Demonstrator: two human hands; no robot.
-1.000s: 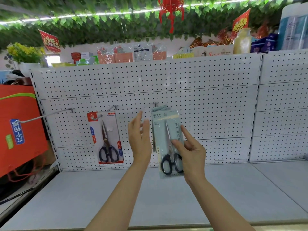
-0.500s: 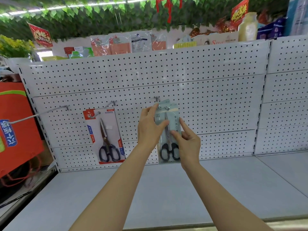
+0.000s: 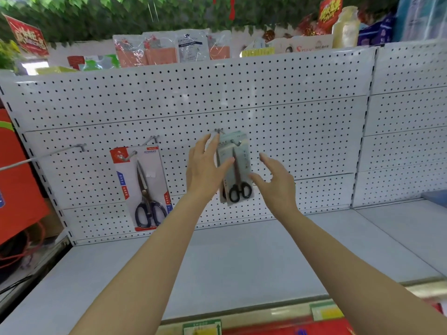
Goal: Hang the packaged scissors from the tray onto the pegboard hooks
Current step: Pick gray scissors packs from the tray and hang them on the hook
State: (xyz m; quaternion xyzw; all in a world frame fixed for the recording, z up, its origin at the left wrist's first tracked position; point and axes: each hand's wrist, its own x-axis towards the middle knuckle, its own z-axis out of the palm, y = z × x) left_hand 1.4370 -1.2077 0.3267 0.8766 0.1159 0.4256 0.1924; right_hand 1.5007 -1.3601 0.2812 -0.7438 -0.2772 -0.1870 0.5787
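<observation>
1. The grey scissors pack (image 3: 235, 165) hangs on the middle hook (image 3: 235, 142) of the pegboard (image 3: 290, 122), so this hanging step looks nearly done.
2. The left hand (image 3: 205, 169) has its fingers straight, the thumb touching the pack's front; it grips nothing.
3. The right hand (image 3: 275, 182) is spread open just beside the pack and holds nothing.
4. Next move, I'd judge: fetch another pack; no tray is in view.
5. The pack is a flat, glossy card with black loop handles; the red-carded scissors (image 3: 142, 187) hang further left on perforated white metal.
</observation>
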